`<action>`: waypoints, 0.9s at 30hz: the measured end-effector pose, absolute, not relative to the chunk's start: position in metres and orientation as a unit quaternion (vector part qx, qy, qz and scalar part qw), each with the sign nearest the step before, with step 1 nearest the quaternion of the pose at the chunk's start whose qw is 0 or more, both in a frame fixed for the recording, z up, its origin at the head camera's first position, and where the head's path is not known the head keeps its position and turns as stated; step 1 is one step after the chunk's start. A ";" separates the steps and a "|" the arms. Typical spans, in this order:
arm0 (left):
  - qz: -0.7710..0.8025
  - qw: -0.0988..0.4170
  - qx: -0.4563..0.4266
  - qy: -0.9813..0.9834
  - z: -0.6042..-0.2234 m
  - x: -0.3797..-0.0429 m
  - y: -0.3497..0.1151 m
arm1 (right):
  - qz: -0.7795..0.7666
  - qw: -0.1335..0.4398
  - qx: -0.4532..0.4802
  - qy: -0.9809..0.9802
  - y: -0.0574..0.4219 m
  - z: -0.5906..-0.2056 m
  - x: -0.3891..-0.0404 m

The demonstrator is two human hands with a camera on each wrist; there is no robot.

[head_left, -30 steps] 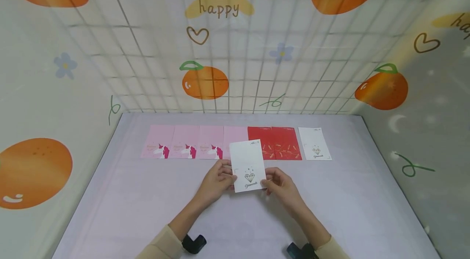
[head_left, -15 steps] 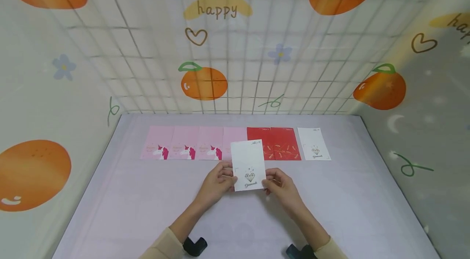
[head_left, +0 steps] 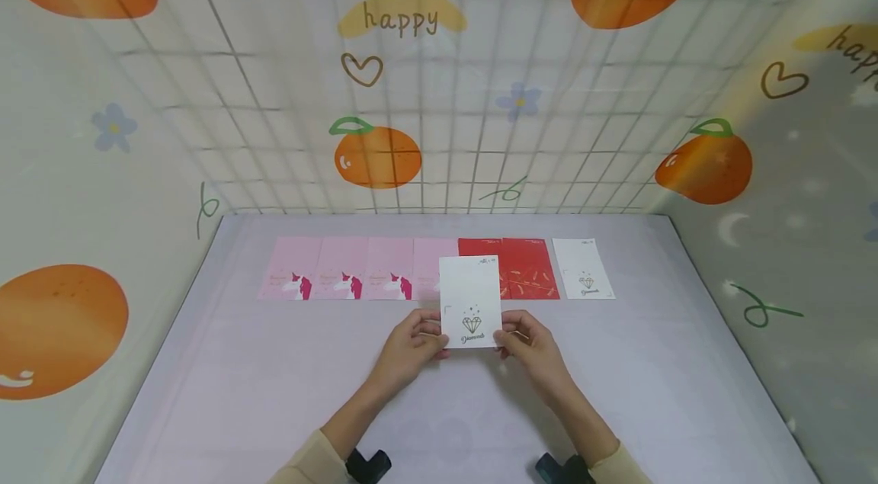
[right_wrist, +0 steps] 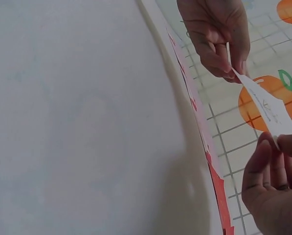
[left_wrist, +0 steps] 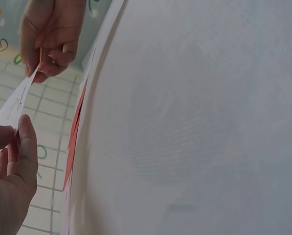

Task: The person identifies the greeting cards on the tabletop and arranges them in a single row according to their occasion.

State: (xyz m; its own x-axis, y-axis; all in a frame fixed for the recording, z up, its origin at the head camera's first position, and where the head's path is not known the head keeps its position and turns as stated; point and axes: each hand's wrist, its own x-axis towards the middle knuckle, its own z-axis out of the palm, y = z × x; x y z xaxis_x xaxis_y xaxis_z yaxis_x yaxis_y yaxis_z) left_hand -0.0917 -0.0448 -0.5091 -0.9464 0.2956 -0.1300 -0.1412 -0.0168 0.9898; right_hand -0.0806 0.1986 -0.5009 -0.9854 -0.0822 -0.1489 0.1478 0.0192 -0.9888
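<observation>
A white card [head_left: 469,290] with a heart-shaped diamond drawing and the word "Diamonds" is held up above the table, facing the head camera. My left hand [head_left: 410,347] pinches its lower left edge between thumb and fingers. On the opposite edge, my right hand [head_left: 533,347] pinches the card the same way. Both wrist views show the card [left_wrist: 18,100] raised off the cloth, thumbs on the printed face and fingers behind. In the head view it overlaps part of a pink card [head_left: 427,259] and a red card [head_left: 473,245] lying behind it.
Along the table's back lies a row of cards: several pink unicorn cards [head_left: 343,263], red cards [head_left: 530,268] and, at the right end, another white diamond card [head_left: 583,268]. A white cloth covers the table [head_left: 274,385]. A printed curtain over a wire grid [head_left: 453,156] stands behind.
Both hands keep hold of the white card. It has turned from a slight tilt to upright and shifted a little up and right. The head view has drifted slightly.
</observation>
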 end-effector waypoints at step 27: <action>0.684 0.159 0.075 0.708 -0.519 -0.128 0.031 | -0.614 0.012 0.095 0.784 0.257 -0.512 -0.093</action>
